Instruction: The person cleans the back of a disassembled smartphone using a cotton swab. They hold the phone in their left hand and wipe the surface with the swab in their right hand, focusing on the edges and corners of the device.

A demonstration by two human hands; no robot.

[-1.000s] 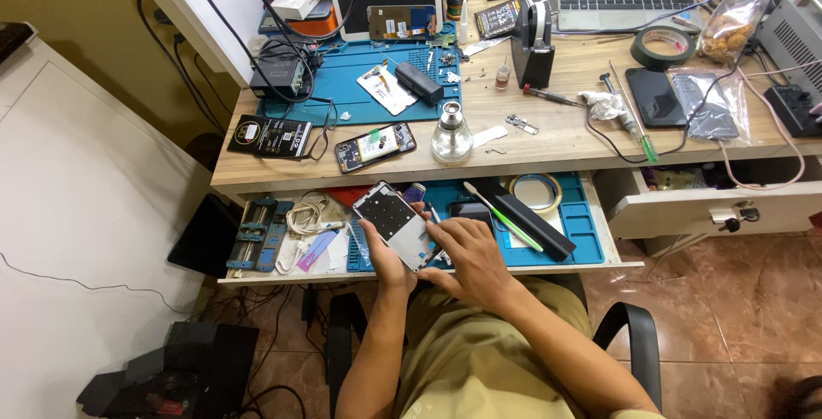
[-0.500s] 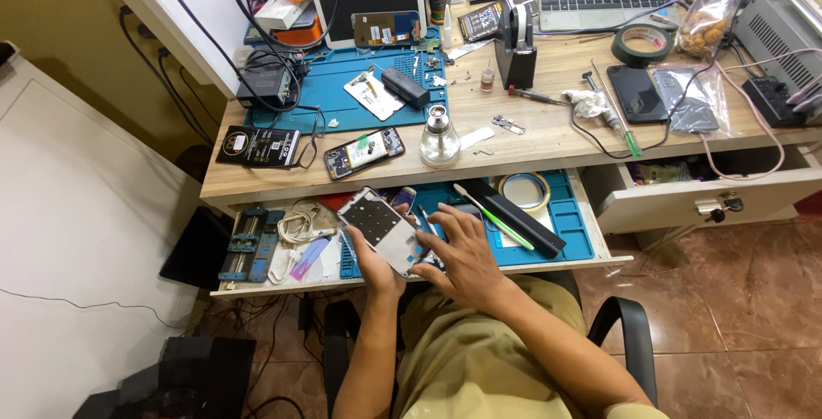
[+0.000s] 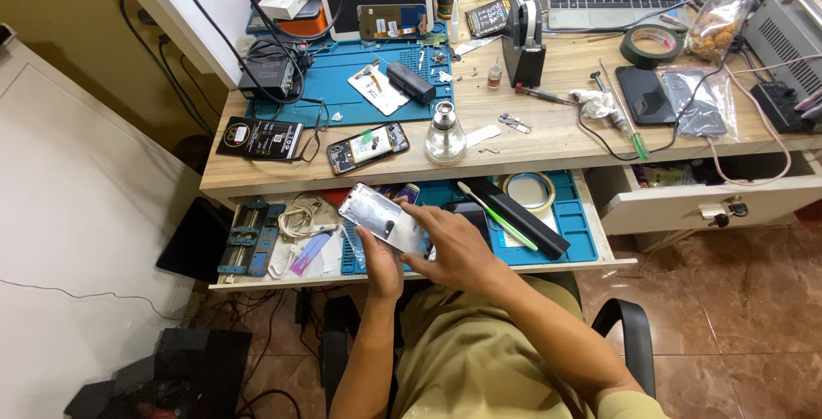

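My left hand (image 3: 382, 258) holds a silver phone frame (image 3: 382, 217) from below, tilted, over the open pull-out drawer (image 3: 591, 248). My right hand (image 3: 452, 243) rests on the frame's right end, fingers spread over it. What lies between the right fingers is hidden. Beneath both hands lies the drawer's blue work mat (image 3: 565, 213).
The drawer holds a black bar (image 3: 518, 216), a green-handled tool (image 3: 490, 213), a tape ring (image 3: 528, 190), white cables (image 3: 298, 216) and a blue clamp jig (image 3: 244, 239). An opened phone (image 3: 368, 147) and glass bottle (image 3: 445, 136) sit on the desktop. A second drawer (image 3: 711, 196) stands open at right.
The view has shifted slightly. Both hands stay on the phone frame over the drawer, with the right fingers sliding a little along its end.
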